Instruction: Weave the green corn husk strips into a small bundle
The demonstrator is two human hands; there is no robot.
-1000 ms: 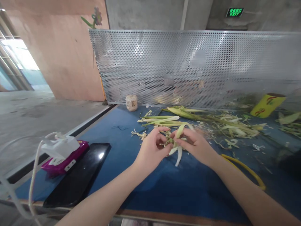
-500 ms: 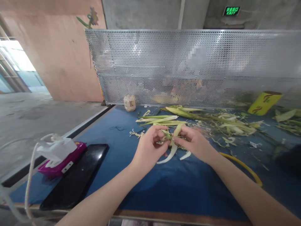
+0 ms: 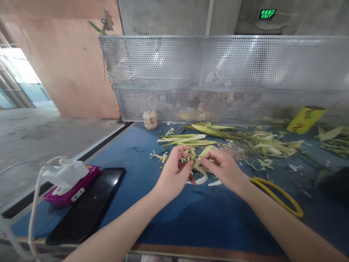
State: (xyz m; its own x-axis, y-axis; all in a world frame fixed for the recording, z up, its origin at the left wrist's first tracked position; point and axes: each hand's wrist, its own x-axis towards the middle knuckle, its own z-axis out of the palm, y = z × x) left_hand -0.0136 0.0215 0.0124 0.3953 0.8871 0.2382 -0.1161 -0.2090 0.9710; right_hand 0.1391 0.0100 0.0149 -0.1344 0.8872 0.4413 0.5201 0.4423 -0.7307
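Note:
Over the blue tabletop (image 3: pixel 174 222) my two hands work close together on pale green leaf strips that look like corn husk. My left hand (image 3: pixel 174 169) is closed, thumb against fingers, on a small green woven piece (image 3: pixel 193 157). Between the thumb and fingers of my right hand (image 3: pixel 222 163) is a broad pale husk strip (image 3: pixel 205 153), which runs toward the woven piece. Under the hands lies a curved white strip (image 3: pixel 201 180), and a shorter white strip (image 3: pixel 215 183) is beside it. The fingertips partly hide the woven piece.
Husk strips (image 3: pixel 188 139) and a shredded heap (image 3: pixel 267 142) lie behind my hands. A yellow tube-shaped container (image 3: pixel 307 119) and wrapped jar (image 3: pixel 150 120) stand near the perforated metal screen (image 3: pixel 174 72). Rightward is a yellow loop (image 3: pixel 278 196); leftward, a black phone (image 3: pixel 87 203) and purple power strip (image 3: pixel 72 185).
The broad strip has tilted from nearly upright to a slant up and right. My right hand has shifted slightly, and more of the yellow loop shows.

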